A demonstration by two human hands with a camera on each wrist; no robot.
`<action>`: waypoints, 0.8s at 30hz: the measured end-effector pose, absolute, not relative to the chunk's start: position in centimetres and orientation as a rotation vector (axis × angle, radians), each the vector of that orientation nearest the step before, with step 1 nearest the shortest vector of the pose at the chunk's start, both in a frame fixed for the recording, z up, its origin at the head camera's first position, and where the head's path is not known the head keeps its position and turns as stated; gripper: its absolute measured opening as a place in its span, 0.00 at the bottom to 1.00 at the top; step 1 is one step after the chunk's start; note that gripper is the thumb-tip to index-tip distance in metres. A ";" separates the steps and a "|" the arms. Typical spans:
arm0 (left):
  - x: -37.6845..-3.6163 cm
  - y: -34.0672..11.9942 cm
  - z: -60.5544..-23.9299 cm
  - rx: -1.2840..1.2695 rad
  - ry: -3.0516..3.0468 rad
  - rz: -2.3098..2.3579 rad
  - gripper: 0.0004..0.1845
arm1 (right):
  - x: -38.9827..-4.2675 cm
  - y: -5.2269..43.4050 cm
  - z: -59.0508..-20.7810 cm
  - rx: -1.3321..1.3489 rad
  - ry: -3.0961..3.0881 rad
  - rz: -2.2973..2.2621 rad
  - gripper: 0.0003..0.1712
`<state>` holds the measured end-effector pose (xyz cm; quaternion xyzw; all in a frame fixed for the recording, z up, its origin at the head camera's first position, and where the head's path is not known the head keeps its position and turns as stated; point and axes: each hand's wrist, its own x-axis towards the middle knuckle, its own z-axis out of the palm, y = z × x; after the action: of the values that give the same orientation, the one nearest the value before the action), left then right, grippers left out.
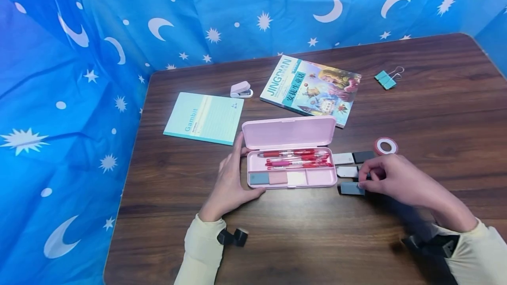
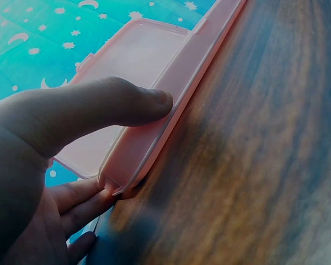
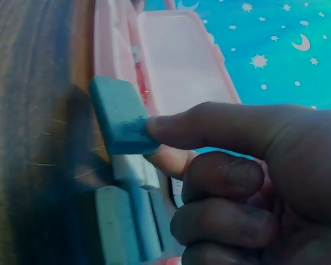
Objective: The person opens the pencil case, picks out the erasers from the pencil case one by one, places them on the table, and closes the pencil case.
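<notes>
An open pink pencil case (image 1: pixel 321 178) has red pens (image 1: pixel 295 162) in its back compartment. Blue-grey, pink and white erasers (image 1: pixel 278 177) sit in a row in the front one, whose right end is bare. My left hand (image 1: pixel 231 181) holds the case's left end, thumb (image 2: pixel 149 105) on the front side and fingers around the end. Right of the case, my right hand (image 1: pixel 396 179) pinches a blue-grey eraser (image 3: pixel 121 113) between thumb and index finger, the other fingers curled. Beside and partly behind that hand lie white erasers (image 1: pixel 347 171) and a dark one (image 1: pixel 362 157).
A red-rimmed tape roll (image 1: pixel 386 146) lies behind my right hand. Farther back are a mint notebook (image 1: pixel 206 118), a small stapler (image 1: pixel 241 89), a picture-covered book (image 1: pixel 313 89) and a teal binder clip (image 1: pixel 385 80). A blue star-patterned cloth (image 1: pixel 253 12) hangs behind the table.
</notes>
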<state>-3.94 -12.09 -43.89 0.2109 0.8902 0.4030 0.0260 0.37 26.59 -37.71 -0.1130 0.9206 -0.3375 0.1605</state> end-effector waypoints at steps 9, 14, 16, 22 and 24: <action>-3.9 -12.2 -44.0 0.653 2.756 1.233 0.74 | 0.6 26.2 -38.6 -0.293 2.743 -0.815 0.08; -3.9 -12.2 -44.1 0.658 2.750 1.244 0.75 | 0.7 25.9 -38.7 -0.300 2.809 -0.799 0.08; -3.9 -12.2 -44.1 0.654 2.749 1.245 0.75 | 0.7 25.4 -38.4 -0.317 2.839 -0.825 0.07; -4.0 -12.2 -44.1 0.653 2.751 1.226 0.74 | 0.3 21.2 -37.5 -0.374 2.817 -0.950 0.01; -4.1 -12.2 -44.0 0.650 2.748 1.226 0.74 | 0.0 19.2 -37.6 -0.420 2.833 -0.939 0.04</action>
<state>-4.06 -12.19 -44.02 0.2110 0.8923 0.3979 0.0315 -0.03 19.23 -37.62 -0.1392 0.9380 -0.3110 0.0636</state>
